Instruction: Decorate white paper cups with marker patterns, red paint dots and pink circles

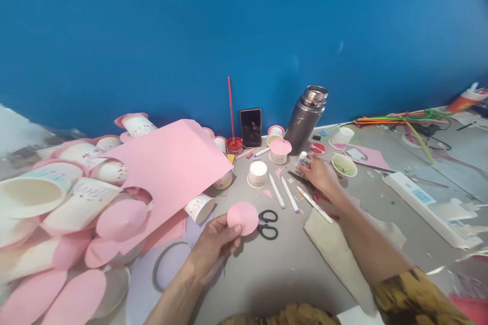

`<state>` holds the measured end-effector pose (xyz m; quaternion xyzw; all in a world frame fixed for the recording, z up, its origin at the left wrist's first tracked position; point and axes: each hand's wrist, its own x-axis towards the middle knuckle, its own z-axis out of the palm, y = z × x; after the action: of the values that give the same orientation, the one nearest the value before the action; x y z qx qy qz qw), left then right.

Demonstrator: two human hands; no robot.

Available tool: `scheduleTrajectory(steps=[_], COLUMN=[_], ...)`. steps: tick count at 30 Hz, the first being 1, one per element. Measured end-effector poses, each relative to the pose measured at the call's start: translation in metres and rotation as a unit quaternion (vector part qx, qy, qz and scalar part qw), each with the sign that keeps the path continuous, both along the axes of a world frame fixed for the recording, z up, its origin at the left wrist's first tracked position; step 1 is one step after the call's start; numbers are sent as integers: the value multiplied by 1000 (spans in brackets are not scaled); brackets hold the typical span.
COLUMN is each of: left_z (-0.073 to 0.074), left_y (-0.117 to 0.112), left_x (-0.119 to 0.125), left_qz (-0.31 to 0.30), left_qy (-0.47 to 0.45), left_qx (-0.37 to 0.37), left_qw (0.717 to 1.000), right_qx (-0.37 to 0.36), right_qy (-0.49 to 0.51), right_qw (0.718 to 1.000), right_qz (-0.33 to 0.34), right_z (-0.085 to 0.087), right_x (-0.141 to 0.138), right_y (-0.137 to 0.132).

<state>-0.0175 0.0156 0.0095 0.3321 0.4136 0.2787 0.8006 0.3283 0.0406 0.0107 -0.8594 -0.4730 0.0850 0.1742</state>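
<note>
My left hand point(215, 244) pinches a round pink paper disc point(243, 218) between thumb and fingers. Black-handled scissors point(268, 225) lie just right of the disc. My right hand point(322, 172) reaches across the table, its fingers closed around a small white-capped bottle point(302, 157); most of the bottle is hidden. Under that hand are red-handled scissors point(322, 202) and a white marker point(314, 204). Between the hands, an upside-down paper cup point(257, 174) stands beside two white markers point(290, 194). Behind them is a cup topped with a pink disc point(280, 147).
Decorated paper cups point(82, 203) pile up at left, with a cut pink sheet point(171, 162) over some. A steel flask point(306, 119) and an upright phone point(250, 128) stand by the blue wall. A power strip point(427, 208) and pipe cleaners point(400, 119) lie at right.
</note>
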Motion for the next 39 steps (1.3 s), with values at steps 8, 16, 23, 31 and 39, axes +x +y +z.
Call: scheduleTrajectory(steps=[8,16,23,31,39], left_z=[9,7,13,15,17], left_y=[3,4,3,4,4], left_x=[2,-1,-3,-4,-4], left_qz=[79,85,92,147,139], left_qy=[-70,-89,-73,-111,-84], left_qx=[-64,-55,-35,29,49], left_qw=[992,991,992,983,986], right_qx=[105,86,69,65,125], right_qy=[125,125,120,182,240], right_qw=[976,965,957,924,914], right_qz=[147,212,255,329,301], right_z=[15,3,7,4,13], right_x=[-48,-74,-86,-112,-105], right_y=[-21,12,25,3,-18])
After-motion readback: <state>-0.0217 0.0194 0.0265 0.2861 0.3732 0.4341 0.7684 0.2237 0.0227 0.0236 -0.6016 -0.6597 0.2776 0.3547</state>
